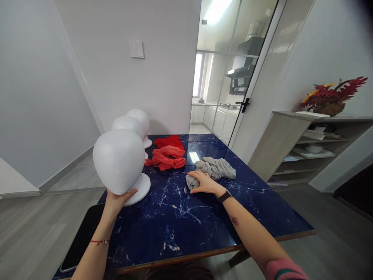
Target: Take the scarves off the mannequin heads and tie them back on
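My left hand (pixel 118 199) grips the neck of a white foam mannequin head (pixel 119 160) that stands on its round base at the table's left side. My right hand (pixel 204 182) lies on the near end of a crumpled grey scarf (pixel 214 168), fingers curled onto the cloth. Behind the grey scarf lie a coral-red scarf (pixel 166 158) and a darker red scarf (pixel 169 141). Two more white foam heads (pixel 131 123) stand in a row behind the first one, near the wall.
The table (pixel 180 217) has a dark blue marble top with a wooden front edge. A dark phone or tablet (pixel 83 237) lies at its front left corner. A shelf unit (pixel 309 144) with a flower basket (pixel 330 99) stands right; a glass door (pixel 241 77) leads to a kitchen.
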Action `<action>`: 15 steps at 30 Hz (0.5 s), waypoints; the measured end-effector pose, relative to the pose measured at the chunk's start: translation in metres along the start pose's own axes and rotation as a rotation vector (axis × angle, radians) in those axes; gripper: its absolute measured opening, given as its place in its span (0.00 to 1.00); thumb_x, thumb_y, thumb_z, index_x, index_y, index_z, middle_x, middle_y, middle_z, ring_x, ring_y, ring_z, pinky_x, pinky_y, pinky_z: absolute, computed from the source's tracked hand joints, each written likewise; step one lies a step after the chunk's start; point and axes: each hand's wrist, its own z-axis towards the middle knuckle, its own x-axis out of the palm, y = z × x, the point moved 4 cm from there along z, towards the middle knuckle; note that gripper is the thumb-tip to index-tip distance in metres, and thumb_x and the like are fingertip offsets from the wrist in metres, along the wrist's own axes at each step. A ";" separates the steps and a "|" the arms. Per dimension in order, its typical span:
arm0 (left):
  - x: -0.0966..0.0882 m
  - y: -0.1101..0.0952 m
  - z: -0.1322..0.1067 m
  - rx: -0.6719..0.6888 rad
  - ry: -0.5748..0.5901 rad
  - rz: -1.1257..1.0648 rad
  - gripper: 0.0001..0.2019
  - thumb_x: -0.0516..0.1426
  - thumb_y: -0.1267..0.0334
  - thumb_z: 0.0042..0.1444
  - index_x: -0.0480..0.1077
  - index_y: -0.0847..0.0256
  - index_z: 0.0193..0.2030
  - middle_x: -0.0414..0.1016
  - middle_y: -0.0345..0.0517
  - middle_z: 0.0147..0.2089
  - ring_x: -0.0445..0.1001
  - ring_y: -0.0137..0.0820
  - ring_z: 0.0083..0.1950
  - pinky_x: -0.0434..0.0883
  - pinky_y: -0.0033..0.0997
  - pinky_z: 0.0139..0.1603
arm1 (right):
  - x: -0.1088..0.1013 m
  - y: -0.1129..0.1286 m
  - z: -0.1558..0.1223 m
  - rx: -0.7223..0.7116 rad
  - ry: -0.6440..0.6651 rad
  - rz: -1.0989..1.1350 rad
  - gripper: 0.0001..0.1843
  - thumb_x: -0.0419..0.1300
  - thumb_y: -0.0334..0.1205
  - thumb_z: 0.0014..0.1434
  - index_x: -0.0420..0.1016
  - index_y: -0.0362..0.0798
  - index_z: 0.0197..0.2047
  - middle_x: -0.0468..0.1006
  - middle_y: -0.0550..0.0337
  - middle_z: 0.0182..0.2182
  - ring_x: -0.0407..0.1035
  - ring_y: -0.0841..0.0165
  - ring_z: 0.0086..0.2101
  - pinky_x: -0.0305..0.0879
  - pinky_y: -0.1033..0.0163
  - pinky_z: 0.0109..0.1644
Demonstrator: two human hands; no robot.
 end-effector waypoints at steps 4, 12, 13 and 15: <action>-0.002 0.001 -0.003 -0.040 0.049 0.016 0.39 0.69 0.52 0.29 0.66 0.66 0.51 0.73 0.59 0.53 0.69 0.49 0.56 0.66 0.50 0.56 | 0.008 -0.011 0.003 0.139 -0.060 -0.028 0.11 0.63 0.40 0.51 0.77 0.54 0.41 0.79 0.55 0.38 0.72 0.63 0.40 0.67 0.58 0.46; 0.050 -0.052 -0.039 0.058 0.203 -0.001 0.35 0.69 0.52 0.31 0.69 0.58 0.49 0.74 0.50 0.53 0.70 0.47 0.56 0.66 0.51 0.58 | -0.020 -0.059 -0.008 0.579 -0.278 -0.174 0.06 0.57 0.37 0.55 0.74 0.46 0.32 0.77 0.49 0.31 0.72 0.60 0.34 0.61 0.60 0.40; 0.067 -0.061 -0.042 0.125 0.247 -0.004 0.34 0.69 0.53 0.32 0.69 0.58 0.49 0.73 0.50 0.53 0.69 0.46 0.56 0.64 0.50 0.60 | -0.023 -0.065 -0.010 0.610 -0.300 -0.184 0.07 0.56 0.37 0.56 0.74 0.45 0.33 0.77 0.46 0.33 0.72 0.58 0.35 0.61 0.59 0.40; 0.100 -0.078 -0.046 0.265 0.308 -0.032 0.34 0.68 0.53 0.35 0.67 0.60 0.51 0.72 0.52 0.54 0.68 0.46 0.57 0.63 0.50 0.61 | -0.027 -0.074 -0.013 0.656 -0.341 -0.187 0.09 0.55 0.38 0.57 0.74 0.43 0.34 0.76 0.43 0.35 0.72 0.57 0.36 0.60 0.59 0.40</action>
